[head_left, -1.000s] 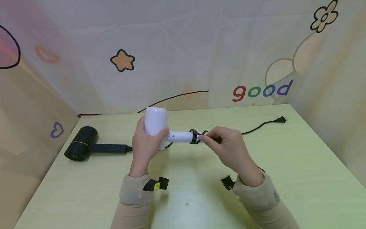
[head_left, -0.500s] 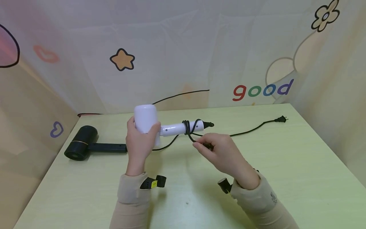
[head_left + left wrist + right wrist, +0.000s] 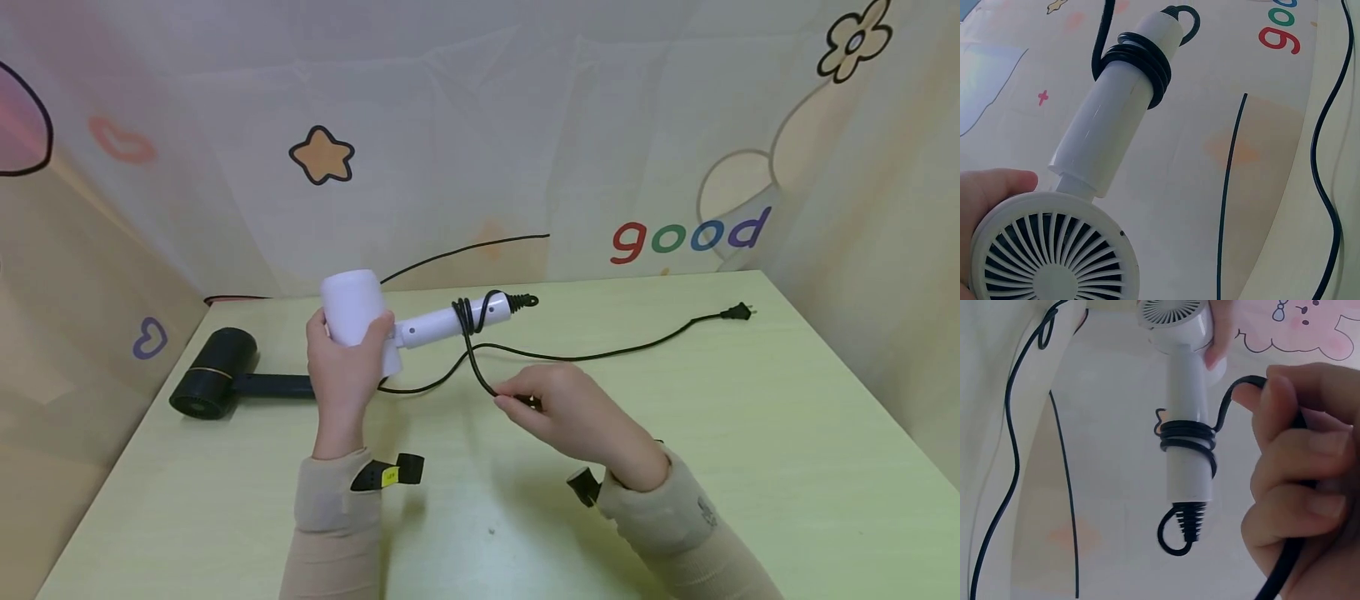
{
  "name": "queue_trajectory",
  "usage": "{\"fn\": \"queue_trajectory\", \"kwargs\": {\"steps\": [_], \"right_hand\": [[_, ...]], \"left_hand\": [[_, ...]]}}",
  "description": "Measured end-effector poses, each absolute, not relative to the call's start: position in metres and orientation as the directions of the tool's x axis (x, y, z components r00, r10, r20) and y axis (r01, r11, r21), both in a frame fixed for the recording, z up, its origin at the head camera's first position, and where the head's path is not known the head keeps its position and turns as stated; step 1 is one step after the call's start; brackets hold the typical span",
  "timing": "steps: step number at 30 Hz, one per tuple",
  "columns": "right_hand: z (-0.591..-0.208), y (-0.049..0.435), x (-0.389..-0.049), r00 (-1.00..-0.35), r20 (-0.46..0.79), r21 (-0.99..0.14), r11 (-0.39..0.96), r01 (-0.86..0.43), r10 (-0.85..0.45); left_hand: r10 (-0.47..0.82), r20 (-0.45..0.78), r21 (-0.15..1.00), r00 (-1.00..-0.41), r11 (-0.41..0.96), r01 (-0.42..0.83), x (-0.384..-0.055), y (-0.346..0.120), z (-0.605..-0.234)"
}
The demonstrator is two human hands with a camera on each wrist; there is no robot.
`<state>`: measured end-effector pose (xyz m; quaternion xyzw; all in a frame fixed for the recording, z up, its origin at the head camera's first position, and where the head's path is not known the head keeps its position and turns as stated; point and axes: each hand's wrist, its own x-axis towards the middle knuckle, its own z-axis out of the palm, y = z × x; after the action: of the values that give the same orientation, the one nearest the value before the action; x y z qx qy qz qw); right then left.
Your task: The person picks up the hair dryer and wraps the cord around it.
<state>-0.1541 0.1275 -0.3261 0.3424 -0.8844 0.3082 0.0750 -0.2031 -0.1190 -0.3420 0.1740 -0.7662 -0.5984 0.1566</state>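
A white hair dryer [image 3: 429,328] is held above the table by my left hand [image 3: 341,367], whose fingers and thumb wrap its barrel. Its black cord [image 3: 1186,430] is wound several times around the handle, as the right wrist view shows. From the coils the cord runs to my right hand [image 3: 566,408], which pinches it with thumb and forefinger while the other fingers curl round it. In the left wrist view the dryer's round vented end [image 3: 1054,275] faces the camera, with the thumb beside it.
A black hair dryer [image 3: 217,375] lies at the left of the table [image 3: 712,467]. Its cord [image 3: 600,356] runs behind my hands to a plug [image 3: 737,312] at the back right. A printed cloth [image 3: 465,150] hangs behind the table.
My left hand has moved left with the white dryer, its handle end tilting up. My right hand, still holding the cord, has gone from the handle's end to below it, drawing the cord down.
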Motion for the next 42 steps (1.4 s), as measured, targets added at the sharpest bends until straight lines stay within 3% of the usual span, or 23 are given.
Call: {"fn": "queue_trajectory", "kwargs": {"steps": [7, 18, 23, 42], "right_hand": [[-0.334, 0.133, -0.167, -0.76, 0.208, -0.552, 0.567, -0.611, -0.615], [-0.351, 0.137, -0.184, -0.801, -0.006, -0.699, 0.575, -0.424, -0.598], [-0.36, 0.135, -0.191, -0.797, -0.044, -0.736, 0.559, -0.383, -0.603], [-0.368, 0.148, -0.207, -0.859, -0.137, -0.702, 0.66, -0.266, -0.493]], "left_hand": [[-0.446, 0.016, 0.985, -0.895, 0.162, -0.063, -0.203, -0.12, -0.341], [-0.444, -0.04, 0.994, -0.895, 0.077, -0.083, -0.202, -0.119, -0.338], [-0.429, -0.054, 0.995, -0.902, 0.055, -0.086, -0.201, -0.117, -0.337], [-0.356, -0.133, 0.99, -0.925, 0.002, -0.143, -0.2, -0.119, -0.333]]}}
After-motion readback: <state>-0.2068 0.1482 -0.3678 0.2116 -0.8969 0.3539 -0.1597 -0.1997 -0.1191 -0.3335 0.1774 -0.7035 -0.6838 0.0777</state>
